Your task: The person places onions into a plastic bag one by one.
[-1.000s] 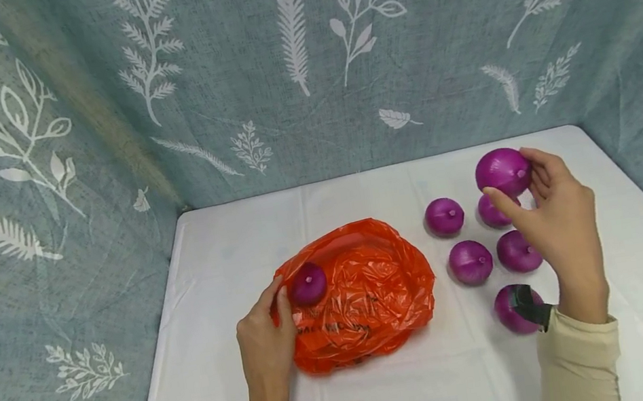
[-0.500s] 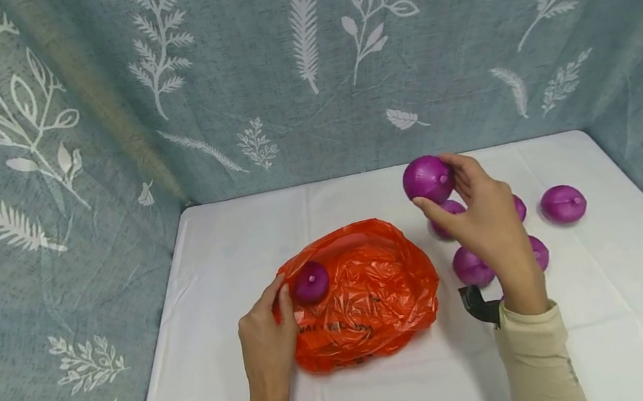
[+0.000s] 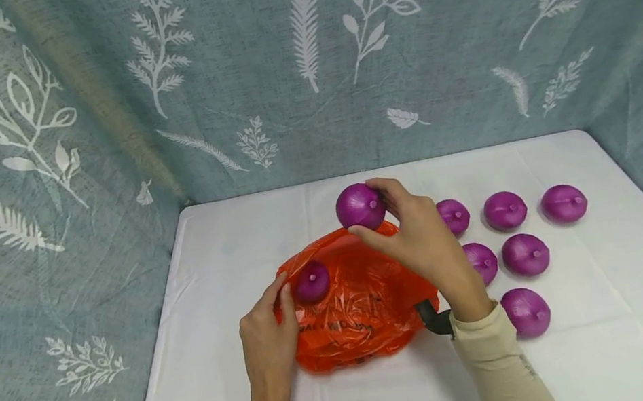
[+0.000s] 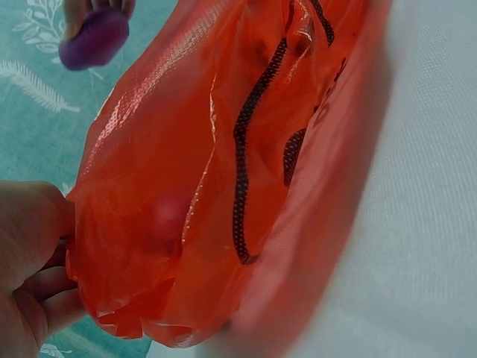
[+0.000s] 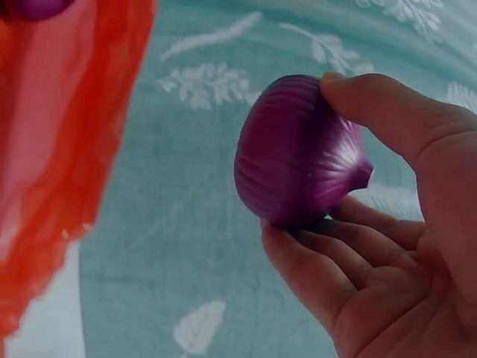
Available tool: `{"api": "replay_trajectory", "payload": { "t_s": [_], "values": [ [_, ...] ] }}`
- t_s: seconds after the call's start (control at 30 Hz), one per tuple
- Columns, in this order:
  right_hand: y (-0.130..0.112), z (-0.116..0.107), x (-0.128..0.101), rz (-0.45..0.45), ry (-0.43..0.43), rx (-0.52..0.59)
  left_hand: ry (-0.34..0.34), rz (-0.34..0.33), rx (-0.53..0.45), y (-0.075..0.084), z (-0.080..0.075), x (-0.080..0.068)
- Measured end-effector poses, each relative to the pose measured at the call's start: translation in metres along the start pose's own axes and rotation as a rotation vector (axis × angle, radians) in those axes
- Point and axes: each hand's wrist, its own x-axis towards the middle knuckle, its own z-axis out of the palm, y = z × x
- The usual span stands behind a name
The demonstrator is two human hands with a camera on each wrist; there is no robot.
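Observation:
My right hand (image 3: 406,230) holds a purple onion (image 3: 359,207) in its fingertips, above the far edge of an orange plastic bag (image 3: 360,298). The right wrist view shows the same onion (image 5: 302,153) cupped between thumb and fingers (image 5: 387,112). My left hand (image 3: 266,331) pinches the bag's left rim. Just inside that rim lies another purple onion (image 3: 311,281). In the left wrist view the bag (image 4: 223,171) fills the frame beside my left hand (image 4: 30,261), with the carried onion (image 4: 93,37) at top left.
Several more purple onions lie on the white table (image 3: 622,322) right of the bag, among them one at the back right (image 3: 564,203) and one nearest me (image 3: 526,312). Leaf-patterned blue cloth (image 3: 277,63) walls the table at back and sides.
My right hand carried the onion leftward from over the group of onions to above the bag. The left hand kept its hold on the bag's rim.

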Motion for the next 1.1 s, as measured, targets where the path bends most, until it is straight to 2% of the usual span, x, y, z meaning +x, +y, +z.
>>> {"api": "replay_trajectory", "payload": {
  "t_s": [0.27, 0.5, 0.77, 0.93, 1.1],
  "values": [
    [0.003, 0.017, -0.006, 0.030, -0.052, -0.071, -0.003, 0.026, -0.012, -0.001, 0.000, 0.000],
    [0.007, 0.027, -0.012, 0.036, -0.106, -0.063, 0.001, 0.019, -0.013, -0.002, 0.000, 0.000],
    [0.011, 0.038, -0.016, 0.100, -0.207, -0.113, 0.000, 0.010, -0.020, -0.003, 0.000, 0.001],
    [0.018, 0.052, -0.016, 0.141, -0.225, -0.194, 0.003, 0.009, -0.017, -0.002, 0.000, 0.001],
    [0.023, 0.066, -0.013, 0.183, -0.234, -0.210, 0.003, 0.010, -0.016, -0.003, 0.000, 0.001]
  ]
}}
